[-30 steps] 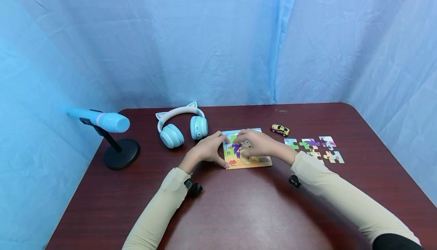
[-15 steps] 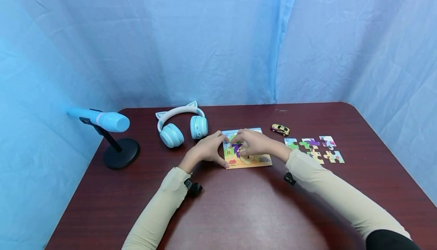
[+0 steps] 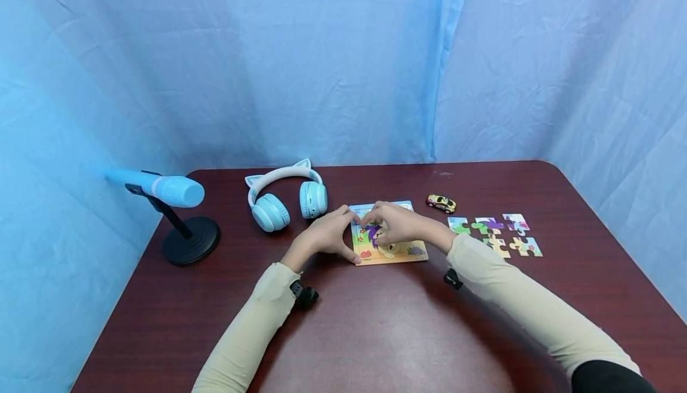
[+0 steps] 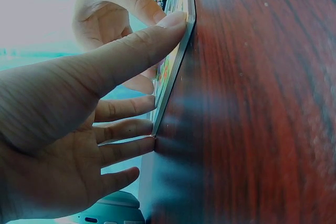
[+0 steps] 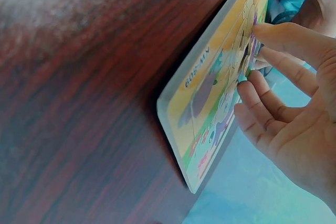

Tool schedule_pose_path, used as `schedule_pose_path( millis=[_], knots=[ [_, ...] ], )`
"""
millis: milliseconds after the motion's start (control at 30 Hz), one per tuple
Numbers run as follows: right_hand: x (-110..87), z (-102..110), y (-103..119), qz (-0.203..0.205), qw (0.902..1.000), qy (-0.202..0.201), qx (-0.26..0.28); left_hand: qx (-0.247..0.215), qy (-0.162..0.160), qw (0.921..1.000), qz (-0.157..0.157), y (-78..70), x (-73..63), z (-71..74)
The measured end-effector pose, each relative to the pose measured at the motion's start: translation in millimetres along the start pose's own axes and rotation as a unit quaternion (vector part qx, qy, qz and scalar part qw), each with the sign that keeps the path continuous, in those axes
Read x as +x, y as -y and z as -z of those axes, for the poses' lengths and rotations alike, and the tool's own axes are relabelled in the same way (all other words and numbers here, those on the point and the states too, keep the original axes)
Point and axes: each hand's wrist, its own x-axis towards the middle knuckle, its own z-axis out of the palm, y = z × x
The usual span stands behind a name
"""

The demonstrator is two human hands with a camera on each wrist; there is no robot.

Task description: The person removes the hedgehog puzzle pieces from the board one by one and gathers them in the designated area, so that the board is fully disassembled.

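A cartoon jigsaw board point(image 3: 415, 256) lies flat on the dark red table. My left hand point(image 3: 325, 235) is at its left side: in the left wrist view the thumb presses the near edge and the other fingers, nearly straight, touch the left edge. Over the picture's left half, my right hand point(image 3: 398, 223) has its thumb and bent fingertips down on the board. In the right wrist view a purple and green puzzle piece point(image 5: 257, 49) shows between thumb and forefinger, mostly hidden by the fingers. Several loose puzzle pieces point(image 3: 516, 223) lie to the board's right.
A yellow toy car point(image 3: 441, 203) sits behind the loose pieces. Light blue cat-ear headphones point(image 3: 271, 213) stand behind my left hand. At far left is a blue microphone point(image 3: 179, 192) on a black stand point(image 3: 191, 242). Blue curtains point(image 3: 322, 65) surround the table point(image 3: 386, 321).
My right hand and forearm have shifted a little to the left over the board, its fingertips nearer the left hand. The left hand and the board have stayed in place.
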Motion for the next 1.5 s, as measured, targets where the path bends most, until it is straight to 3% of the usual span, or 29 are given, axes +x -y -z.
schedule_pose_path(
  millis=[1500],
  knots=[
    [4.7, -2.9, 2.7, 0.007, 0.9999, 0.007, -0.005, 0.004, 0.002, 1.0000, 0.000, -2.4, -1.2, 1.2]
  ],
)
